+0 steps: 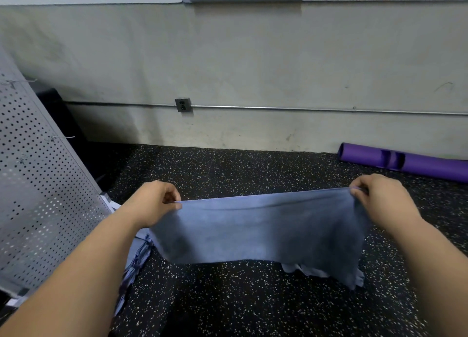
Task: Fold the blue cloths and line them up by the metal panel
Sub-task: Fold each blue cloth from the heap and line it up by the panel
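Soft blue rectangular fabric cloth (263,228) hangs mid-frame, stretched between both hands above speckled black rubber floor (240,298). Looks light, limp, non-slippery — best taken at top corners. Left hand (154,202) pinches upper-left corner, fingers curled tight; right hand (377,197) pinches upper-right corner likewise. Perforated grey metal panel (38,185) at left edge — stacked blue cloths (136,255) just beside its base.
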A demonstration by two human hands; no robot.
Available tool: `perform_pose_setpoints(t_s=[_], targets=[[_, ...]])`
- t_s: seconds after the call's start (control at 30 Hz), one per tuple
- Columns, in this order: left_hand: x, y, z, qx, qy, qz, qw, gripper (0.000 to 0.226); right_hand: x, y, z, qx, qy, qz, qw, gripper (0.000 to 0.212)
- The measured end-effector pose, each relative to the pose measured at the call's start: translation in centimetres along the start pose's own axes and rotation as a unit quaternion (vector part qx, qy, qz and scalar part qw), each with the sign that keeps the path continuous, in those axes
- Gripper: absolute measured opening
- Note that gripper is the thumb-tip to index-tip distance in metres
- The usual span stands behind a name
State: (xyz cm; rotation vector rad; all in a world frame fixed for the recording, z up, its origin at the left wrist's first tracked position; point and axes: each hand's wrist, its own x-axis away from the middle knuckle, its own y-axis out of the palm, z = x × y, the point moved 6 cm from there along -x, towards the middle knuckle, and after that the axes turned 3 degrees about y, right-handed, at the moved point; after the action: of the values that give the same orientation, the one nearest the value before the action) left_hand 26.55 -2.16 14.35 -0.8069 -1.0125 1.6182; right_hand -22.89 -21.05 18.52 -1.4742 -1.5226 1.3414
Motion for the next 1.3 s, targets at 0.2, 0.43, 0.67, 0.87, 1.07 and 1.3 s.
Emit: perform_pose_setpoints(t_s=[0.2, 0.43, 0.67, 0.87, 1.07, 1.3], targets=[[0.5, -0.6, -1.4, 0.037, -0.09, 0.065, 0.993, 0.023, 0.4, -0.9, 1.8, -0.016, 0.083, 0.01, 0.996, 0.042], [0.1, 1.0, 4.1, 0.281, -0.116, 0.072, 0.95, 0.035, 1.1, 1.7, -3.5, -0.217, 0.051, -0.177, 0.959, 0.025], [-0.2, 2.7, 8.7, 0.406, -0.122, 0.012, 0.906, 0.021, 2.4, 2.7, -7.7, -0.302, -0.019, -0.229, 0.925, 0.022], [0.3, 4.5, 11.6, 0.527, -0.104, -0.042, 0.842, 0.016, 3.4, 2.1, -10.1, -0.44, 0.003, -0.165, 0.883, 0.014], [0.9, 5.9, 14.6, 0.616, -0.078, -0.058, 0.781, 0.028, 5.0, 2.0, -13.2, -0.488, -0.021, -0.181, 0.853, 0.023], [1.8, 6.6, 16.6, 0.637, -0.066, -0.063, 0.765, 0.033, 6.4, 1.7, -15.1, -0.408, -0.108, -0.159, 0.892, 0.035]])
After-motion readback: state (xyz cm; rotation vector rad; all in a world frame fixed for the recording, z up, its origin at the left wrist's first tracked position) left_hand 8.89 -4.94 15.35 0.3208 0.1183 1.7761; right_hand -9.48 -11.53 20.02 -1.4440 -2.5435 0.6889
